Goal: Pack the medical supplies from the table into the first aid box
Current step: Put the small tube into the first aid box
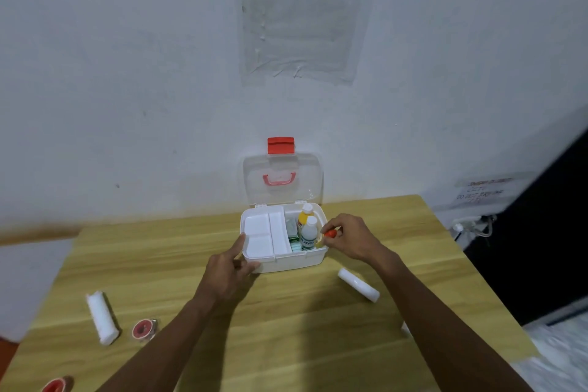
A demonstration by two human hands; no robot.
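A white first aid box (288, 262) stands open at the back of the wooden table (286, 328), its clear lid (283, 178) with a red latch leaning on the wall. A white tray insert (264, 235) fills its left half. Two white bottles (308, 226) stand in the right half beside green packets. My left hand (232, 267) holds the box's front left corner. My right hand (346, 237) pinches a small item with a red cap (331, 233) over the box's right edge. Two white gauze rolls (102, 317) (359, 284) and two red tape rolls (143, 329) (54, 385) lie on the table.
A pale wall rises right behind the box. The table's right edge drops off toward a dark panel and a cable (471, 226) at the far right. A light floor or ledge shows beyond the table's left edge.
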